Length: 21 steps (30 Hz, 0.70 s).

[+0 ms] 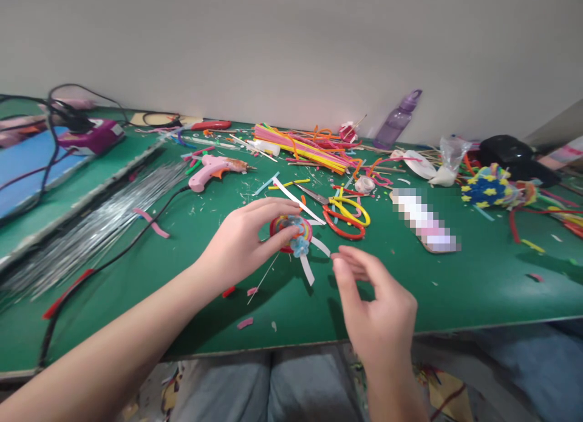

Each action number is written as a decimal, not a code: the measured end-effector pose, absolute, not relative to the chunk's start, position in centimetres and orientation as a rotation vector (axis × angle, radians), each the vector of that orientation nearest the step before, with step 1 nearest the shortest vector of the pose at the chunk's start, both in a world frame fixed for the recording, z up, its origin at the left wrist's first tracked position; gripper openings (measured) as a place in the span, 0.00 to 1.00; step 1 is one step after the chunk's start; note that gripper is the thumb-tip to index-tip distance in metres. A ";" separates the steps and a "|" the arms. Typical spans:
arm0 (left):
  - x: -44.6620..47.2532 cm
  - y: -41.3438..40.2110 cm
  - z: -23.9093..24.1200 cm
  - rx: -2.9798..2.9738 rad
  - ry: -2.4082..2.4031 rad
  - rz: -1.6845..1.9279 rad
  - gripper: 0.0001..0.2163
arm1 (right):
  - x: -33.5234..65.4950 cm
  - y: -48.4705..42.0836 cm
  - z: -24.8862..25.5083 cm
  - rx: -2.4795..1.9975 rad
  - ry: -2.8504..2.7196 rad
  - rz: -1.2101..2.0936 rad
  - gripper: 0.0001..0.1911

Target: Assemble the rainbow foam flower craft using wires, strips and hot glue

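Note:
My left hand grips a small round pipe-cleaner craft, coloured red, yellow and light blue, with thumb and fingers on either side. Several white strips stick out from it, and its far side is hidden by my fingers. At the right, thumb and forefinger of my right hand come together at the tip of one white strip. Another white strip hangs down toward the table edge. Just beyond the craft lie scissors with red and yellow handles, their blades pointing up-left.
A pink glue gun lies left of centre, its black cord running to the front edge. Bundled pipe cleaners and a purple bottle are along the wall. Silvery wires cover the left; a blurred-out flat object lies right.

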<state>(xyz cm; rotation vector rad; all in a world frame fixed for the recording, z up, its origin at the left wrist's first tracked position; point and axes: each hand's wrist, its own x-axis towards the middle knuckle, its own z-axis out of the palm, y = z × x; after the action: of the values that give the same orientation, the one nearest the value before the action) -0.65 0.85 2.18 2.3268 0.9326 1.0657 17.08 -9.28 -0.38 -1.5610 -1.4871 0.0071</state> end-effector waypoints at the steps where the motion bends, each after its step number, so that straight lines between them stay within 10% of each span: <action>1: -0.7 0.8 2.3 2.319 0.944 1.084 0.11 | 17.5 -9.0 0.1 -1.548 -1.466 0.032 0.11; 21: -1.9 2.2 2.2 2.209 1.264 1.437 0.07 | 18.6 -0.6 5.0 -1.352 -2.352 0.466 0.32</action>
<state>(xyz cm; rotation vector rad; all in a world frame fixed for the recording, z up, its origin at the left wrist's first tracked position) -1.90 2.16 2.19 2.2094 1.2635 1.4368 18.64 -0.56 4.99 -1.3516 -2.3521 0.4662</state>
